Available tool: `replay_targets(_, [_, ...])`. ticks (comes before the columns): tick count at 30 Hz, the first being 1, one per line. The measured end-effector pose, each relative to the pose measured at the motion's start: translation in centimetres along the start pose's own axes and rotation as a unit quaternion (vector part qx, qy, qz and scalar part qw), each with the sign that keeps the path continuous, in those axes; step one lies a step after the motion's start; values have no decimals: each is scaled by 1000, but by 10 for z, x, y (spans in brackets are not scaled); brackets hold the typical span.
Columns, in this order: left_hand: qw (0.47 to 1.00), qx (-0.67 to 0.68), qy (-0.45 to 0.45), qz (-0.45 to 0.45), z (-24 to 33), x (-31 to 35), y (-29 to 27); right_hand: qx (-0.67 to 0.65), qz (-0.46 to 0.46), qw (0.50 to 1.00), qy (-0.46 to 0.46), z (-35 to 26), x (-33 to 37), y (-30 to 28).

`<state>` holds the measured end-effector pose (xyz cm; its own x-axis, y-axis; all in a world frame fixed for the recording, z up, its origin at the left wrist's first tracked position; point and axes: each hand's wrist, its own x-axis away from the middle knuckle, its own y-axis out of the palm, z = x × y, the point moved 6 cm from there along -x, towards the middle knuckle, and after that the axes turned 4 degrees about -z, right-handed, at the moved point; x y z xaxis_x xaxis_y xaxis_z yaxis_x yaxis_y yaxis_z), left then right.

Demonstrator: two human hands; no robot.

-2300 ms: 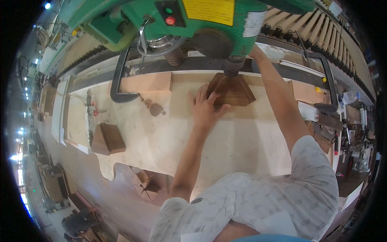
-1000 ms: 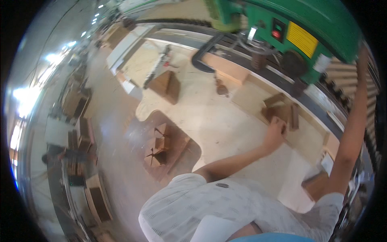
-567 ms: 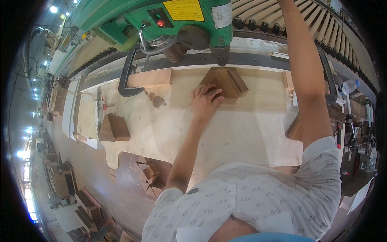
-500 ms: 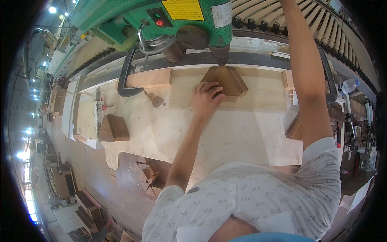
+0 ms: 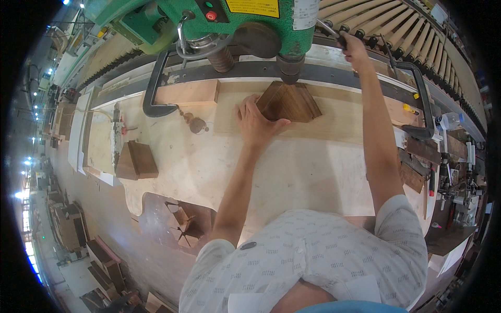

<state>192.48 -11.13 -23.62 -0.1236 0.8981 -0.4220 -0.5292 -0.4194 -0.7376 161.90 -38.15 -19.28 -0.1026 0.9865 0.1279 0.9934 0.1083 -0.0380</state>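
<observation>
A dark brown angular wooden block point(image 5: 290, 101) lies on a pale board under the chuck point(image 5: 290, 68) of a green drill press point(image 5: 271, 36). My left hand point(image 5: 255, 117) holds the block at its left corner, fingers along the left side and thumb stretched along the near edge. Out to the upper right, my right hand point(image 5: 356, 51) is closed round the black grip of the drill press's feed lever point(image 5: 330, 30). Whether the drill tip touches the block is hidden by the chuck.
Dark C-clamps point(image 5: 151, 99) sit at the left and right of the wooden worktable point(image 5: 198, 161). Another brown block point(image 5: 136, 160) stands at the left, and stacked wood pieces point(image 5: 412, 175) lie at the right. Behind runs a roller conveyor point(image 5: 376, 18).
My right hand has come down into view, holding the lever. My left fingers have shifted from the block's top to its left side. The whole view has shifted slightly.
</observation>
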Motion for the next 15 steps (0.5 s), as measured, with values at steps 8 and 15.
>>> replay_targets(8, [999,34,-4,-11,1,1,3,-43,-58,989,128,39,-38,82])
replay_targets(15, [998,30,-18,-44,1,2,2,-174,-61,980,80,68,-91,125])
